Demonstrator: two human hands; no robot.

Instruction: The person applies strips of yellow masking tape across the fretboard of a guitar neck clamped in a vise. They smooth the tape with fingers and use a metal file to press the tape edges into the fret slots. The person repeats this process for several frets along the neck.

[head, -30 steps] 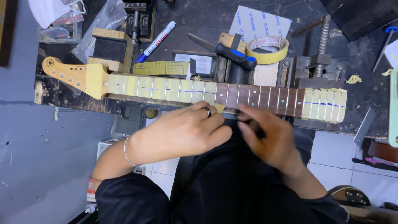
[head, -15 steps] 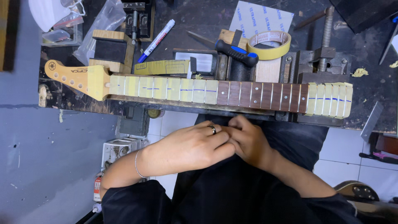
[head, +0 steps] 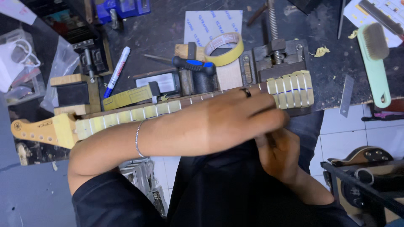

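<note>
Fingers: left hand (head: 227,122) lies flat, fingers outstretched across the guitar neck (head: 168,111); right hand (head: 284,155) curls just below it, whether it pinches anything cannot be told.
Neck position: on the counter (head: 328,71) edge, in front of the vise (head: 277,54) and tape roll (head: 221,48).
Axis: long axis runs left-right, headstock (head: 40,131) pointing left, taped heel toward the vise.
Technique: judged best to press evenly and work along the frets, not across.
</note>
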